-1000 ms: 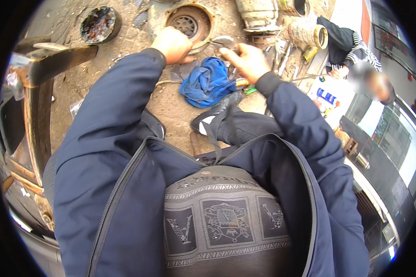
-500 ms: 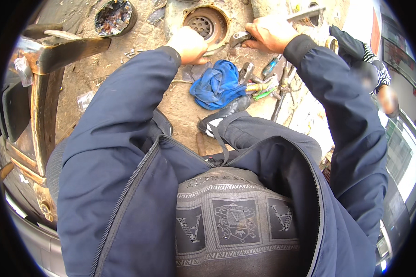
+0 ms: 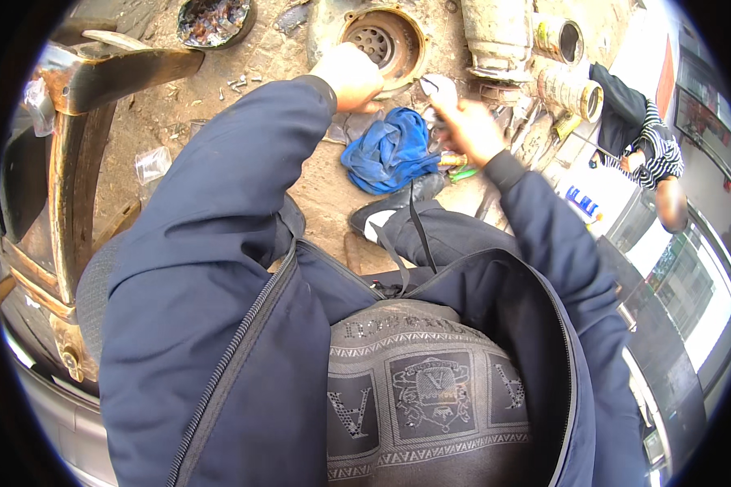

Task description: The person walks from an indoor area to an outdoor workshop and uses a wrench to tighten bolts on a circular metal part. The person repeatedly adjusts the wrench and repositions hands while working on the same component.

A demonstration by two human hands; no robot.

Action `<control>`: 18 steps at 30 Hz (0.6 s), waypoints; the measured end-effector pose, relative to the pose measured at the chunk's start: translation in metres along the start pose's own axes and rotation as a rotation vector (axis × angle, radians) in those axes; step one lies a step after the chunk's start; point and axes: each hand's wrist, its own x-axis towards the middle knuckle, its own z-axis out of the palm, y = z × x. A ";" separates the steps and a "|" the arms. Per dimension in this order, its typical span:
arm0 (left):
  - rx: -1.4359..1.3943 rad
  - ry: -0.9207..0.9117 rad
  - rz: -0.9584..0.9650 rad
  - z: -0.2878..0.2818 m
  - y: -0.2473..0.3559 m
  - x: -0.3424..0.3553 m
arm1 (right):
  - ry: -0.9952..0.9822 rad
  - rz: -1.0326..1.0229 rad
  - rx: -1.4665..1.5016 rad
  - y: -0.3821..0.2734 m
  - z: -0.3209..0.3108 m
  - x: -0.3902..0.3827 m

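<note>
A round metal pump housing (image 3: 418,45) with a rusty, perforated plate inside it stands on the ground ahead of me. My left hand (image 3: 351,77) is closed over its near left rim, the fingertips partly hidden. To the right of the rim, my right hand (image 3: 469,128) is smeared by motion, its fingers wrapped round a wrench (image 3: 432,86). The wrench's shiny head points toward the housing; its handle is hidden by the hand. Between and below both hands lies a crumpled blue cloth (image 3: 388,150).
A round container of dark scrap (image 3: 214,23) sits far left, with loose bolts (image 3: 244,84) nearby. A wooden chair (image 3: 77,178) stands at left. Metal cylinders (image 3: 495,40) lie at right, near scattered tools. Another person (image 3: 654,150) is at far right, beside a white surface.
My right hand has moved nearer to me, and the wrench has swung round with it. My left hand stays at the housing's rim. The view has shifted; the other person's posture has changed.
</note>
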 end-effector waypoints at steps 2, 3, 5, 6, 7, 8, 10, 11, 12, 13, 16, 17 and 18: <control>0.016 0.008 -0.015 0.003 0.000 0.001 | -0.107 0.277 1.047 0.004 0.063 -0.008; 0.030 0.011 -0.015 0.004 -0.001 0.002 | -0.146 0.109 1.345 0.003 0.090 -0.007; -0.025 0.054 -0.039 0.006 -0.001 0.002 | -0.159 0.003 1.647 0.002 0.123 0.000; 0.004 0.025 -0.025 0.006 -0.002 0.002 | -0.205 -0.075 1.675 0.005 0.128 0.003; -0.001 0.013 -0.006 0.006 -0.002 0.002 | -0.177 -0.080 1.543 0.010 0.127 0.006; -0.007 0.031 0.012 0.006 -0.003 0.001 | -0.126 -0.007 1.391 0.018 0.120 0.008; 0.019 0.055 0.042 0.005 -0.003 0.000 | -0.072 0.160 1.086 0.036 0.093 0.010; 0.012 0.056 0.040 0.004 -0.003 -0.001 | -0.110 0.165 0.945 0.044 0.074 0.010; -0.001 0.048 0.042 0.003 -0.003 -0.002 | -0.119 0.119 0.733 0.050 0.054 0.011; -0.008 0.053 0.040 0.003 -0.003 -0.002 | -0.136 0.074 0.551 0.052 0.032 0.014; -0.012 0.060 0.037 0.002 -0.003 -0.003 | -0.070 -0.240 -0.268 0.032 -0.036 0.030; -0.007 0.052 0.037 0.002 -0.002 -0.002 | -0.029 -0.375 -0.578 0.017 -0.055 0.037; -0.001 0.046 0.038 0.001 -0.002 -0.002 | -0.022 -0.488 -0.838 -0.001 -0.072 0.045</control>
